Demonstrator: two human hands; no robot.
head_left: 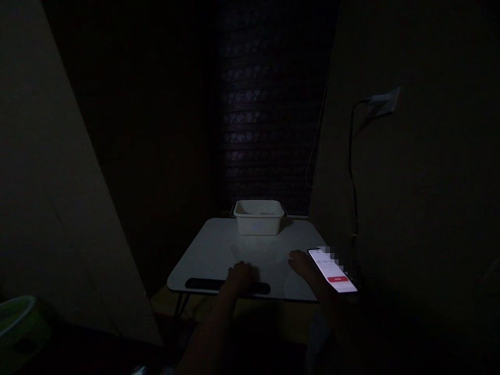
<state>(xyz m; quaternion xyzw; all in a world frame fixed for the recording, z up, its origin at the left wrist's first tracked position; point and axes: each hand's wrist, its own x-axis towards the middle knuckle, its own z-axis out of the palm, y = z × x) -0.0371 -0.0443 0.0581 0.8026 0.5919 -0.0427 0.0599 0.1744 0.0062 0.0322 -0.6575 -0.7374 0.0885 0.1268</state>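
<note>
White tabletop [195,255], smooth, round-cornered, dark oblong slot [205,284], rectangular lipped tub [258,226]

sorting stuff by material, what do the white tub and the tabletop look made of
The white tub looks like smooth plastic, judging by its rounded, moulded-looking rim. The tabletop may be laminated board: pale, flat, faintly glossy, though the dimness leaves that open.

One table [203,252], one tub [258,226], one phone [328,270]
</note>
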